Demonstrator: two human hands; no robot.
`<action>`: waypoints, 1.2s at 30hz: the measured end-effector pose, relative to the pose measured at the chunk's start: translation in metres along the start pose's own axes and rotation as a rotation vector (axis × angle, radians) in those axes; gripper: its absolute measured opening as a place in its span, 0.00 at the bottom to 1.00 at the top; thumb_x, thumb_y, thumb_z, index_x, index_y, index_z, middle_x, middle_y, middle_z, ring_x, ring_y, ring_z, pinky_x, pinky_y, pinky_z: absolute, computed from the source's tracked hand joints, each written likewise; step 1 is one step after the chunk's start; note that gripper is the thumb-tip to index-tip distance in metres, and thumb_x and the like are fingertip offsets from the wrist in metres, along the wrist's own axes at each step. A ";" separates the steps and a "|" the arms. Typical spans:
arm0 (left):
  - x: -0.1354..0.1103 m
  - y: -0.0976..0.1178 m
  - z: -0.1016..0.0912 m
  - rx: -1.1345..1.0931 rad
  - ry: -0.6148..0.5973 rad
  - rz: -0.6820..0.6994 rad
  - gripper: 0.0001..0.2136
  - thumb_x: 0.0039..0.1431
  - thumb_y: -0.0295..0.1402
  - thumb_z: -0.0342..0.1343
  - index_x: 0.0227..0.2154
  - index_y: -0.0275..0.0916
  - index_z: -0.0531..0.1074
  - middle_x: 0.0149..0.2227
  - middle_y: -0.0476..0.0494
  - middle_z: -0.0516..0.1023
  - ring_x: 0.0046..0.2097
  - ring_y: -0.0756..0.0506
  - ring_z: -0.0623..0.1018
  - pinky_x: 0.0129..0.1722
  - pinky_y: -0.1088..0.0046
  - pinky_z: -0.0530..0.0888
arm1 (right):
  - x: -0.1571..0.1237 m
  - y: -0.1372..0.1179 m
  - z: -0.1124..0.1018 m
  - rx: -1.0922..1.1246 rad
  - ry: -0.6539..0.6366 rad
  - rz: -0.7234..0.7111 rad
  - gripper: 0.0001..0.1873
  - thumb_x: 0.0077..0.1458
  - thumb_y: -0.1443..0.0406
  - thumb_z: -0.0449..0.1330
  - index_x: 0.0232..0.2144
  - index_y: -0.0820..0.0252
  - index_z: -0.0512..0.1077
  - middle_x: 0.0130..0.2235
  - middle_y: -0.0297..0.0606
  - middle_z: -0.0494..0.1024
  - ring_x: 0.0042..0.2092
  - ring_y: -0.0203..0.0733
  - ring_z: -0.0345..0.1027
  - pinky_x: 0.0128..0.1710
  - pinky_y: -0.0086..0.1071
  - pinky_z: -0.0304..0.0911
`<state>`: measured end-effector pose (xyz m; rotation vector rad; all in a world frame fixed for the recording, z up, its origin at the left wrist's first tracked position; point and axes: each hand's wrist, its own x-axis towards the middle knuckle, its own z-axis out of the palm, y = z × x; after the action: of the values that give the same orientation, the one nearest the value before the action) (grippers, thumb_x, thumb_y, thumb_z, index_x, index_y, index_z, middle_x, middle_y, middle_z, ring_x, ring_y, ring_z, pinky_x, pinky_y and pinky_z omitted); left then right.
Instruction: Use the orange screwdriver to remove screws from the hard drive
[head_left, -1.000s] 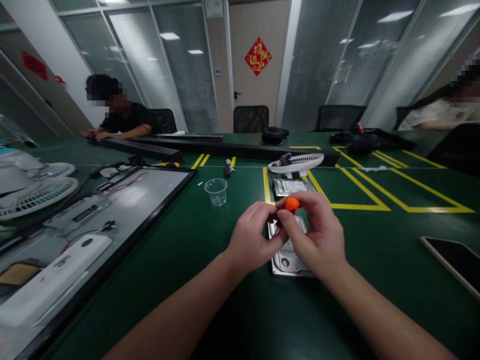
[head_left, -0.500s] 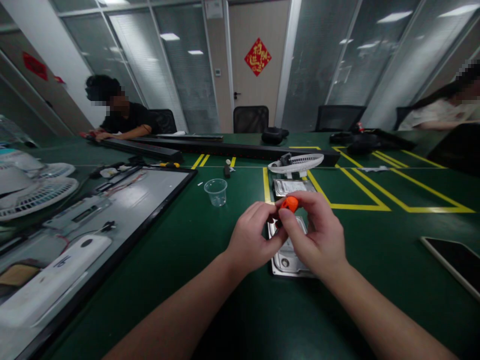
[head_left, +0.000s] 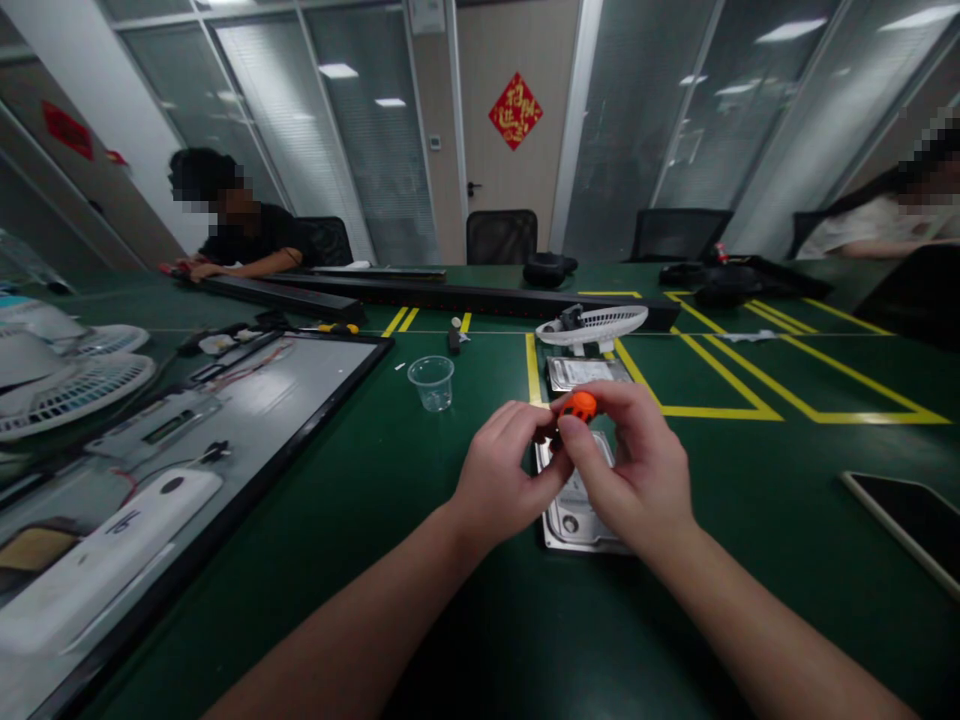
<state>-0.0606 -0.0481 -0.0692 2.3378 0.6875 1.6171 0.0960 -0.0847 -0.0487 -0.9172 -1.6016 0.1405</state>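
Observation:
My right hand (head_left: 637, 460) pinches the orange-and-black handle of a screwdriver (head_left: 580, 406) between thumb and fingers. Just left of it, my left hand (head_left: 506, 470) is closed, its fingertips together below the handle, where the shaft would be; what they grip is hidden. Both hands are over a silver hard drive (head_left: 574, 525) lying on the green table, and they cover part of it. Behind them lies a second hard drive (head_left: 589, 372) with a white label. A clear plastic cup (head_left: 432, 384) stands to the left of my hands.
A large flat panel (head_left: 300, 385) with parts on it lies at left, beside white fan pieces (head_left: 82, 395). A white fan guard (head_left: 600, 325) and long black bars (head_left: 465, 300) are farther back. A phone (head_left: 919, 525) lies right. Two people sit across the table.
The screwdriver handle has turned a little between my right fingers, showing more of its black grooves. My hands are otherwise in nearly the same place.

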 end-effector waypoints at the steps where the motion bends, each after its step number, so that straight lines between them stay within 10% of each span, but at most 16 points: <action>1: 0.000 0.000 0.000 -0.001 -0.010 0.000 0.03 0.66 0.28 0.59 0.40 0.40 0.71 0.36 0.45 0.77 0.37 0.46 0.75 0.37 0.68 0.72 | 0.000 0.001 0.000 -0.002 0.004 0.004 0.12 0.66 0.63 0.65 0.51 0.52 0.73 0.45 0.38 0.81 0.46 0.46 0.78 0.47 0.42 0.74; 36: -0.001 0.000 0.001 0.006 -0.037 -0.013 0.03 0.67 0.29 0.59 0.39 0.40 0.70 0.36 0.46 0.76 0.38 0.45 0.75 0.38 0.68 0.72 | -0.002 0.003 0.001 0.016 0.003 -0.007 0.16 0.67 0.63 0.65 0.55 0.52 0.72 0.48 0.40 0.81 0.48 0.47 0.79 0.49 0.44 0.76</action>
<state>-0.0603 -0.0480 -0.0700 2.3563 0.6994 1.5644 0.0963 -0.0838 -0.0519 -0.8989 -1.5985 0.1473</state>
